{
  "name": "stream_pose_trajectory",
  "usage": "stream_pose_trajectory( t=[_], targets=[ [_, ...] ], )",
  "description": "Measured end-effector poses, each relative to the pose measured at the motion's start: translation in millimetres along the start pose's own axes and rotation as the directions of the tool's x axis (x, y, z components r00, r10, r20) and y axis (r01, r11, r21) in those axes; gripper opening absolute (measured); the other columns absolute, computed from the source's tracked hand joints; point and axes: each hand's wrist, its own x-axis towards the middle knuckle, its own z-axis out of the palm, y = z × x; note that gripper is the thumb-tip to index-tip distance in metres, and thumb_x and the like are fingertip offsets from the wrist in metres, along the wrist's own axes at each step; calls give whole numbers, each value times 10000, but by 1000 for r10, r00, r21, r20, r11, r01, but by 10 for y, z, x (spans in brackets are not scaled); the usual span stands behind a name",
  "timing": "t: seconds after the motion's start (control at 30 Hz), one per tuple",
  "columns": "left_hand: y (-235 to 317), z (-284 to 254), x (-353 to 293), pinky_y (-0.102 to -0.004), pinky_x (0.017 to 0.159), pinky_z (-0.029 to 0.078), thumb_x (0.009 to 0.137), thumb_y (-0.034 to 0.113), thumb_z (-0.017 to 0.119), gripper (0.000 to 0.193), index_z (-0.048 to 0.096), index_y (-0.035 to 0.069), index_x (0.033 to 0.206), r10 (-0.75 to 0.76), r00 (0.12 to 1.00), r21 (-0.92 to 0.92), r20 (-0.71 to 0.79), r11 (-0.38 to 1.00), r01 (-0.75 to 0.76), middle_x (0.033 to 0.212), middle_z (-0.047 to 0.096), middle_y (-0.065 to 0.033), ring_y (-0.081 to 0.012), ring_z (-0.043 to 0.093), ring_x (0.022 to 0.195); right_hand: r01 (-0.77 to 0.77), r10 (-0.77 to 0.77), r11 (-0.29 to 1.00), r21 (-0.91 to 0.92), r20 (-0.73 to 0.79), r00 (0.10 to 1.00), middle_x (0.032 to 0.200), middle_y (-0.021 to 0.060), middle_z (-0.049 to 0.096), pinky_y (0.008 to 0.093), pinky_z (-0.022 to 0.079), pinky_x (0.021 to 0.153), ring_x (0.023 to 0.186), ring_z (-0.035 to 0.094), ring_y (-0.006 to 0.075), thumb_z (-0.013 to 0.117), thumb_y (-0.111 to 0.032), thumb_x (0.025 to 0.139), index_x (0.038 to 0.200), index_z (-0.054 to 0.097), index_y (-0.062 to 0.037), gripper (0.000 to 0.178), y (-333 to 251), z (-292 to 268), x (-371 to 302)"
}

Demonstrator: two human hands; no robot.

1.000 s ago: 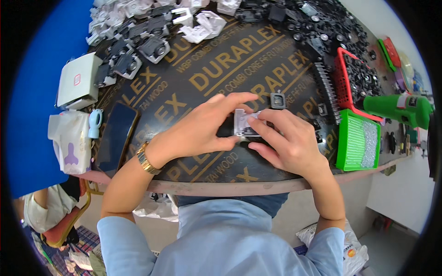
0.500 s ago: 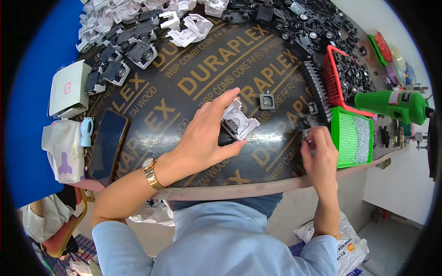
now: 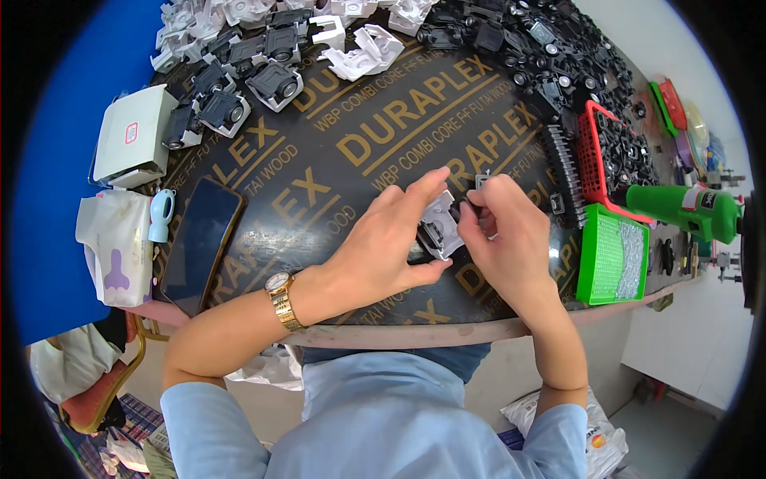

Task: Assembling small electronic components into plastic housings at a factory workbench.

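My left hand (image 3: 383, 243), with a gold watch on its wrist, grips a white plastic toy car body shell (image 3: 449, 227) between thumb and fingers, just above the table. A dark part shows inside the shell on its left side. Close against the shell's right side is my right hand (image 3: 515, 247), its thumb and fingers pinched together. A small dark piece (image 3: 476, 209) shows at those fingertips; its exact kind is too small to tell. Just beyond the right hand lies a small square grey-black part (image 3: 481, 181), partly covered by the fingers.
White shells (image 3: 367, 54) and black toy car chassis (image 3: 558, 48) are heaped along the far side. At right stand a red basket (image 3: 591, 152) of black parts, a green tray (image 3: 590, 275) of small silvery pieces and a green power screwdriver (image 3: 686, 209). A phone (image 3: 203, 243) lies left.
My right hand has moved left from beside the green tray to the shell. The view has shifted slightly; the left hand still holds the shell.
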Motion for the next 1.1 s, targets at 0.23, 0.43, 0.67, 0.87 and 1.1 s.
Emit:
stream_pose_trajectory(
  t=[0.23, 0.43, 0.67, 0.87, 1.1],
  targets=[
    [-25, 10, -11, -420, 932, 477, 707, 138, 846, 975, 290, 28, 1500, 63, 997, 29, -34, 998, -62, 1217, 591, -193, -337, 538, 1053, 89, -92, 994, -63, -49, 995, 733, 95, 454, 389, 450, 543, 617, 538, 288, 728, -34, 801, 785, 545, -55, 184, -20, 56, -43],
    [-8, 8, -9, -413, 828, 477, 731, 152, 826, 943, 295, -4, 1494, 89, 996, 42, -28, 995, -88, 1072, 586, -173, -323, 513, 887, 142, -146, 988, -63, -68, 987, 777, 89, 533, 380, 468, 545, 651, 579, 274, 764, -30, 797, 940, 655, 5, 183, 27, 151, -144],
    [25, -57, -31, -412, 859, 469, 721, 131, 803, 966, 268, -47, 1506, 164, 986, 42, -6, 986, -163, 1136, 581, -182, -319, 502, 886, 107, -101, 993, -48, 112, 989, 782, 90, 590, 389, 493, 579, 700, 614, 285, 739, -183, 855, 913, 682, -13, 188, -38, -61, -140],
    [16, -184, -6, -430, 920, 462, 683, 84, 777, 899, 329, -28, 1455, 213, 976, 14, 37, 977, -214, 1178, 519, -193, -358, 522, 966, 268, -259, 939, -217, 68, 963, 956, 160, 583, 469, 502, 771, 887, 591, 365, 623, -121, 917, 983, 609, -22, 120, 430, 156, 1036],
    [-45, -146, -13, -441, 933, 464, 715, 106, 778, 896, 318, 29, 1480, 204, 976, 30, 80, 978, -207, 1205, 505, -187, -390, 531, 1061, 2, -25, 912, -410, -52, 998, 1064, 183, 537, 457, 532, 817, 944, 607, 395, 747, -344, 863, 1085, 597, -34, 409, 1055, 721, 1862]
  ],
)
